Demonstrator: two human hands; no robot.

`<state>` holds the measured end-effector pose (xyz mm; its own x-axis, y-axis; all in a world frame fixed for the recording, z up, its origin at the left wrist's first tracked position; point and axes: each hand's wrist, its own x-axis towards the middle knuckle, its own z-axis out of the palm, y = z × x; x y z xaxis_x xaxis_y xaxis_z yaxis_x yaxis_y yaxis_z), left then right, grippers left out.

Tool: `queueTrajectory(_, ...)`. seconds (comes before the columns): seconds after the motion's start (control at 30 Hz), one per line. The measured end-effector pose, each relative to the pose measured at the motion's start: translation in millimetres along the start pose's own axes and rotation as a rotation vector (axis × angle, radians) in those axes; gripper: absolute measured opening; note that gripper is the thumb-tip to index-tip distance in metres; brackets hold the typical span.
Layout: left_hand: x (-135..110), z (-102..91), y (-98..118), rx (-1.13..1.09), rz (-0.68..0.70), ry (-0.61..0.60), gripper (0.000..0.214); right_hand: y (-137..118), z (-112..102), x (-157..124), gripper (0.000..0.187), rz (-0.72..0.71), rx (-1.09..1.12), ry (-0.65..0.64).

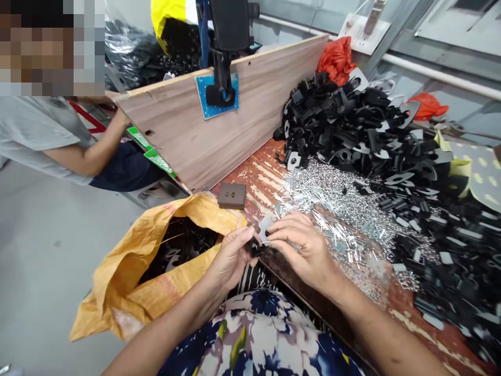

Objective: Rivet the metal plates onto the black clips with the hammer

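Observation:
At the front edge of the table, my left hand [231,257] is closed on a small black plastic part [256,247], pinched between thumb and fingers. My right hand [303,250] meets it from the right, thumb and forefinger pinching a thin metal pin [266,242] that points at the black part. Just behind the fingertips shows a flat grey plate [264,226]; whether it is joined to the black part I cannot tell. Loose silvery pins [332,224] lie spread beyond my right hand.
Black parts with grey plates [352,120] are heaped at the back right. A brown block [231,196] with two holes sits near the wooden board [188,125], which carries a black clamp stand [222,78]. A yellow sack [117,261] gapes at left. Another person [58,136] works behind the board.

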<state>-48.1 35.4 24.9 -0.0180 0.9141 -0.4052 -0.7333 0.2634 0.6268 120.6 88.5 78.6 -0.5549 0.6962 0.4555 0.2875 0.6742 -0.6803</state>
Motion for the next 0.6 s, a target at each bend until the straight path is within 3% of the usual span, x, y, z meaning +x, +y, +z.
queueTrajectory(0.27, -13.7, 9.2, -15.8, -0.010, 0.021, -0.045, 0.034, -10.1, 6.5, -23.5, 0.015, -0.015, -0.327, 0.058)
queueTrajectory(0.4, -15.7, 12.7, -24.8, -0.002, 0.030, -0.049, 0.032, -18.5, 9.5, -34.3, 0.021, -0.113, -0.577, -0.012)
queueTrajectory(0.6, -18.8, 13.7, -30.1, 0.050, 0.035, -0.029, 0.032, -15.0, 14.5, -45.6, 0.026, -0.190, -0.668, -0.068)
